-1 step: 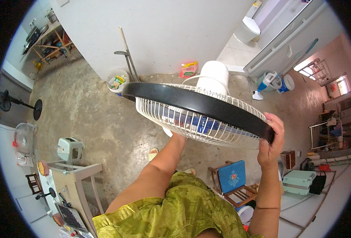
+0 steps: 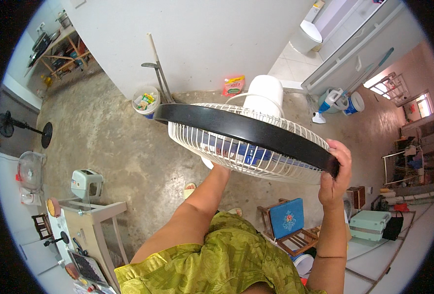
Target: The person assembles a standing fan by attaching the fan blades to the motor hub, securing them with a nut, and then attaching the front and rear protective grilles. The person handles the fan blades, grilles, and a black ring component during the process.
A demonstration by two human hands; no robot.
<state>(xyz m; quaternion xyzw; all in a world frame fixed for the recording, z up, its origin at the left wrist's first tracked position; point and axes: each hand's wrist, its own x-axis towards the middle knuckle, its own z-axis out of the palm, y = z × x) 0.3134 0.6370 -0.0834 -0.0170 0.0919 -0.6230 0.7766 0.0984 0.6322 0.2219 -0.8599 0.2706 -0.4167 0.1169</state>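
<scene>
In front of me is an electric fan (image 2: 246, 126), its head seen edge-on, with a black rim band, white wire cages and blue blades inside. A rounded white motor housing (image 2: 263, 93) shows behind the head, on its far side. My right hand (image 2: 338, 169) grips the right end of the black rim, thumb on the near side and fingers over the edge. Beneath the near cage, my left hand (image 2: 221, 169) reaches in beside a white part of the fan. Its fingers are hidden by the cage, so their hold cannot be seen.
Against the far wall stand a bucket (image 2: 146, 102) with rubbish and a pink pouch (image 2: 233, 86). A white stool (image 2: 86, 183) and a table frame (image 2: 106, 208) are at left. Right of my legs is a wooden chair with a blue cushion (image 2: 286, 219); buckets (image 2: 355, 104) stand beyond.
The left end of the fan's rim has shifted very slightly to the right and down. Both hands stay in place.
</scene>
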